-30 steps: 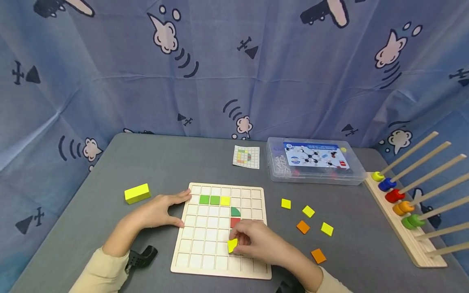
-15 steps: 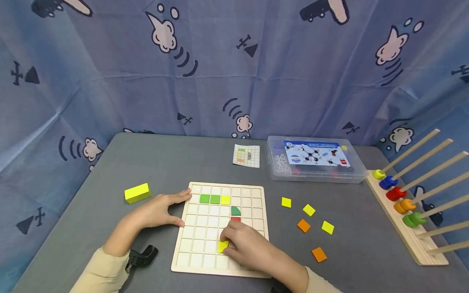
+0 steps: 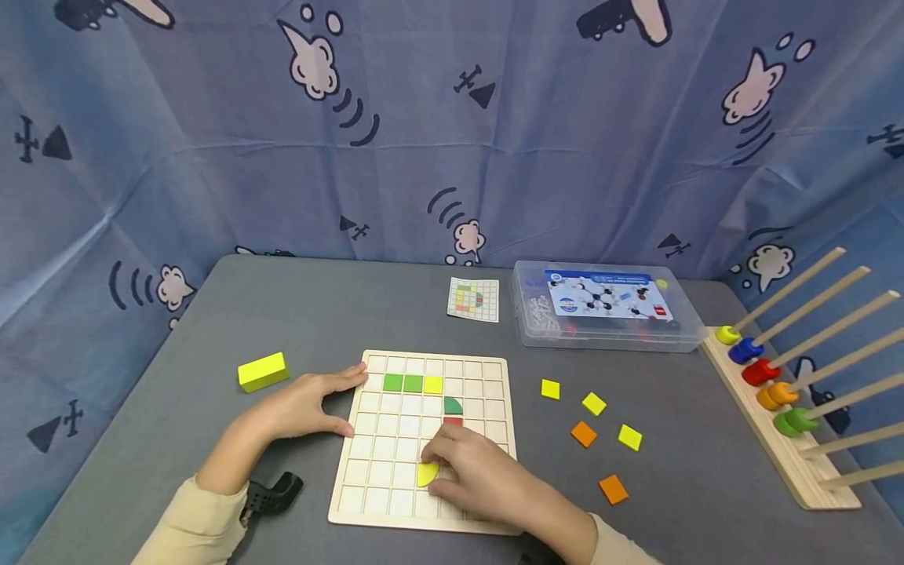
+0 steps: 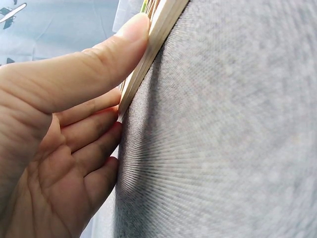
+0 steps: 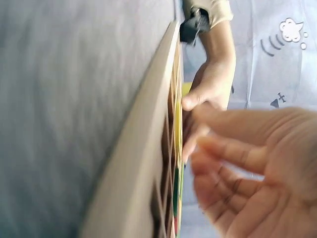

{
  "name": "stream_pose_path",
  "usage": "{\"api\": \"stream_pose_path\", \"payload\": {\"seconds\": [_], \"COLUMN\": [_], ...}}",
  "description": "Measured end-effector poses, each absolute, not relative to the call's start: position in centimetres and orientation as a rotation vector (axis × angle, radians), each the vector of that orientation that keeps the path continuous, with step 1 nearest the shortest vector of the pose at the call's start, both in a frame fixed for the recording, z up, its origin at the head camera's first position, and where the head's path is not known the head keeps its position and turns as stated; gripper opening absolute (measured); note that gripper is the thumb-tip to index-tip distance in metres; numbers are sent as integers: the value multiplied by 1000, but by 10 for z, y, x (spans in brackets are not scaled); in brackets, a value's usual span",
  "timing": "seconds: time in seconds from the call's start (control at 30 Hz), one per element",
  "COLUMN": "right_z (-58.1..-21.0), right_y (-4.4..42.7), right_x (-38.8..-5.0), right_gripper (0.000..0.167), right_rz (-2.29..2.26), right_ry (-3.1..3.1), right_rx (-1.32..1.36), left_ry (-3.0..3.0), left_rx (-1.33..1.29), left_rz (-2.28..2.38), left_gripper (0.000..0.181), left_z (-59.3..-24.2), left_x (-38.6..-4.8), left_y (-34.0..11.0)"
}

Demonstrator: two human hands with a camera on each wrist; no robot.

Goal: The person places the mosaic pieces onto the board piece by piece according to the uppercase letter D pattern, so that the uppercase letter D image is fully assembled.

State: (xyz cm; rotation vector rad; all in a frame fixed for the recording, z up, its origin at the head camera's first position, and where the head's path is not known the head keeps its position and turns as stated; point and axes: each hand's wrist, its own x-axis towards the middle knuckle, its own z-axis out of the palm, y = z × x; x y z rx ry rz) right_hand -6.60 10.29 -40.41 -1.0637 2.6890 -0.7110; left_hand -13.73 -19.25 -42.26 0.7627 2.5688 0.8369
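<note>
A square wooden grid board (image 3: 381,514) lies on the grey table. My right hand (image 3: 480,479) is over its lower middle, curled thumb and finger pinching a yellow quarter-circle tile (image 3: 427,475) at one cell. Edge-on in the right wrist view, the yellow tile (image 5: 178,121) looks level with the board. Along the board's left edge rests my left hand (image 3: 311,408), thumb and fingers spread. The left wrist view has that thumb (image 4: 124,42) against the wooden edge. Two green square tiles (image 3: 403,383), a yellow square (image 3: 433,385), a green quarter-circle (image 3: 453,406) and a partly hidden red tile (image 3: 453,422) occupy other cells.
Right of the board lie loose yellow tiles (image 3: 594,404) and orange tiles (image 3: 614,490). A printed grid card (image 3: 473,300) and a clear plastic box (image 3: 607,306) are behind. A pegged wooden rack (image 3: 784,424) stands far right, a yellow block (image 3: 263,373) at left.
My right hand has moved left over the board with the yellow quarter-circle tile, then shifted only slightly. The tile now lies flatter at a cell. My left hand stays at the board's edge.
</note>
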Motion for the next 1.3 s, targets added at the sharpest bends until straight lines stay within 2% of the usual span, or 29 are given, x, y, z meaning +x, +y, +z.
{"api": "stream_pose_path", "payload": {"seconds": [0.2,0.4,0.93,1.3], "right_z": [-392,-389,-382,-401], "right_y": [117,153,264,312], "right_x": [-71,-69,-55,-56], "right_gripper": [24,28,49,45], "right_rz": [-800,-860,-680,-788], "right_ry": [2620,2583,2636,2490], "right_rx": [-1027,-957,-460,-558], "left_ry": [2570,2575,2578,2585], "left_rx": [765,779,793,811], "left_rz": [829,830,836,822], "left_gripper": [86,85,88,88], "left_z": [-421,-422,-423,-424], "left_x": [-138,-137,-138,-138], "left_y": [-192,-192,-194,-195]}}
